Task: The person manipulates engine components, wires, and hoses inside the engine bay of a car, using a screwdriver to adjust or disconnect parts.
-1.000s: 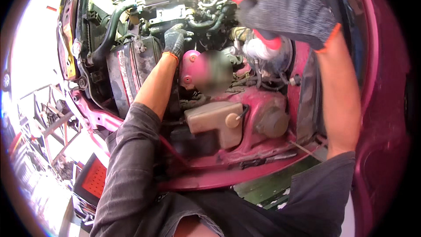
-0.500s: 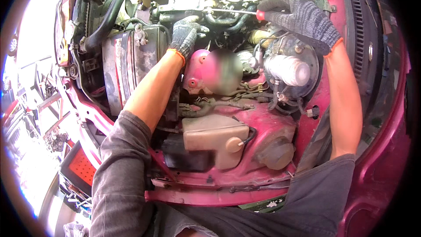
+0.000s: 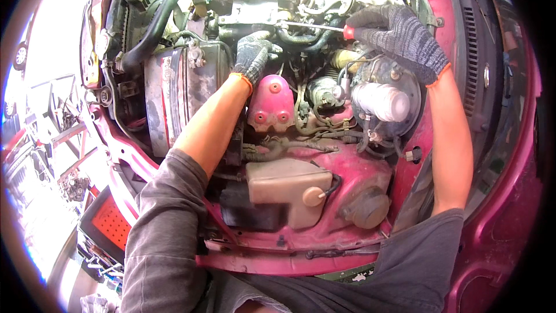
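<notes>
My right hand, in a grey knit glove with an orange cuff, is closed around a screwdriver. The red front of its handle shows past the fingers, and the thin shaft points left across the engine. The shaft's tip lies by the metal bracket and the dark hoses. My left hand, gloved the same way, rests among the engine parts below that tip. Its fingers are apart and slightly bent, with nothing visible in them. Just beneath it sits a pink metal mount with bolt holes.
A battery stands left of my left forearm. A round brake booster with a whitish reservoir lies below my right hand. Nearer are a beige plastic tank and the pink fender edge. An orange-and-black crate stands outside, lower left.
The whole scene has shifted slightly right and down in the view. My right hand keeps its hold on the screwdriver; my left hand stays at the same engine parts.
</notes>
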A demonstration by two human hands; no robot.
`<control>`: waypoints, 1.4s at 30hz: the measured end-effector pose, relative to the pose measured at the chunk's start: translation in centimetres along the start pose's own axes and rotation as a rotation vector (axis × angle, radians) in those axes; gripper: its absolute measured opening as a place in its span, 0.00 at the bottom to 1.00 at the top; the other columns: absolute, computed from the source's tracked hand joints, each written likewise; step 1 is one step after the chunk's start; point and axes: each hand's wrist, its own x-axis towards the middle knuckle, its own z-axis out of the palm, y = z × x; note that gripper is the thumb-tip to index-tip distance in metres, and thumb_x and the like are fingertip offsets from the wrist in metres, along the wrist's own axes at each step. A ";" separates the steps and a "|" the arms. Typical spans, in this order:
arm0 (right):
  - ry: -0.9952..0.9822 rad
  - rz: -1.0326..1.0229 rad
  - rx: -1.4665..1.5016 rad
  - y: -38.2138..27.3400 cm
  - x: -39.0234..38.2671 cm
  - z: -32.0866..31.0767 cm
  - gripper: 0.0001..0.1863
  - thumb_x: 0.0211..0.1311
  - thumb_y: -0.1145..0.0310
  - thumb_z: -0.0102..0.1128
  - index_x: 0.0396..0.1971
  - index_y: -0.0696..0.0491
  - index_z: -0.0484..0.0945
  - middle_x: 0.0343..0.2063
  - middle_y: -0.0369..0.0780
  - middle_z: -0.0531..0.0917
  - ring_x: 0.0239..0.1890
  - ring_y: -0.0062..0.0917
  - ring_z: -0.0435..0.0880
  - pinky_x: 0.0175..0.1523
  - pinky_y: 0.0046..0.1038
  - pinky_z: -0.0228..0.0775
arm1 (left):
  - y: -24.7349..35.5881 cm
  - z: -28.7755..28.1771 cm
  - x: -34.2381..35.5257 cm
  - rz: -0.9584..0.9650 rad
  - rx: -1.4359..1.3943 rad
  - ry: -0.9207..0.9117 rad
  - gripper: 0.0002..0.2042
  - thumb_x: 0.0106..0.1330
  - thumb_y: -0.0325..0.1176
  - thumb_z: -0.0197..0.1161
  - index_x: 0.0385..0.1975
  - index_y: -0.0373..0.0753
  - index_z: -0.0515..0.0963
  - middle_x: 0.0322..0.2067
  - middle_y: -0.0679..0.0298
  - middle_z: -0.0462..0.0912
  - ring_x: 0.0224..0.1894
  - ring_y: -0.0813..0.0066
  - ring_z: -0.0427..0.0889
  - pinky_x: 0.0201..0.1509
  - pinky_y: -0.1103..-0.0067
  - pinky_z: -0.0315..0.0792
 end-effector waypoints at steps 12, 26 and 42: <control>-0.017 -0.007 0.011 0.1 0.1 0.0 0.16 0.58 0.61 0.67 0.39 0.57 0.85 0.33 0.37 0.86 0.38 0.19 0.81 0.46 0.25 0.72 | -0.6 -0.2 0.4 0.029 -0.020 0.010 0.20 0.55 0.18 0.59 0.50 0.23 0.75 0.38 0.49 0.84 0.32 0.68 0.85 0.32 0.77 0.80; -0.147 0.016 -0.017 1.9 -0.3 0.3 0.17 0.51 0.74 0.67 0.44 0.57 0.83 0.41 0.39 0.86 0.45 0.23 0.82 0.54 0.25 0.73 | -0.3 -0.1 0.1 0.001 -0.093 -0.003 0.19 0.56 0.18 0.57 0.50 0.22 0.75 0.34 0.50 0.84 0.30 0.69 0.84 0.32 0.78 0.79; 0.222 -0.184 0.355 0.6 -0.4 -1.2 0.17 0.57 0.55 0.64 0.38 0.52 0.86 0.32 0.35 0.84 0.40 0.20 0.79 0.50 0.24 0.70 | 0.1 0.3 0.0 -0.004 -0.029 0.008 0.16 0.57 0.15 0.55 0.47 0.25 0.78 0.35 0.55 0.85 0.28 0.73 0.83 0.30 0.79 0.77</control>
